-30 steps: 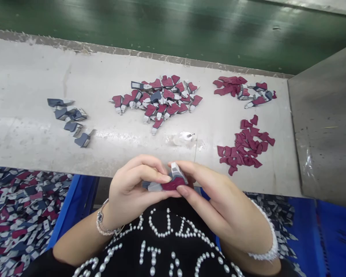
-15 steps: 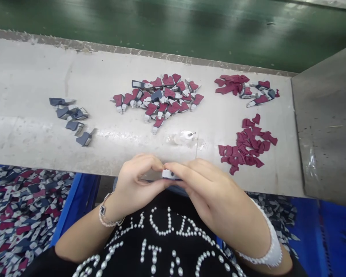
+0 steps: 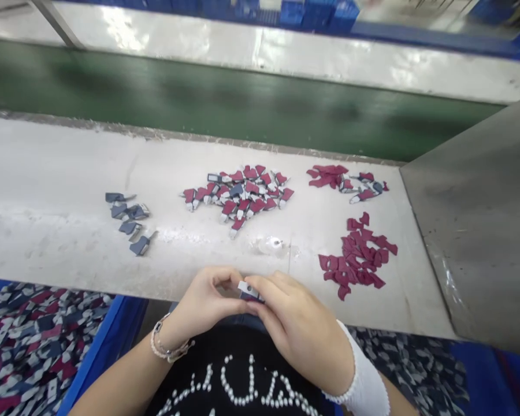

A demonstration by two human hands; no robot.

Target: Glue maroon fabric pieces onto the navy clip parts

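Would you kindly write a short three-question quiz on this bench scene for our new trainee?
1. True or false: the left hand and right hand together hold a small grey-and-white piece.
2. Which wrist wears the white cuff, left or right?
3. Which lies farther right on the bench: the loose maroon pieces or the small grey pieces?

Key: 1. True. 2. Right. 3. The loose maroon pieces.

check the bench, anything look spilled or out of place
One thing stands out: a small clear, glossy blob lies on the bench, just in front of the maroon-and-grey pile. It doesn't match the parts around it. It may be plastic or a spill; I can't tell which.
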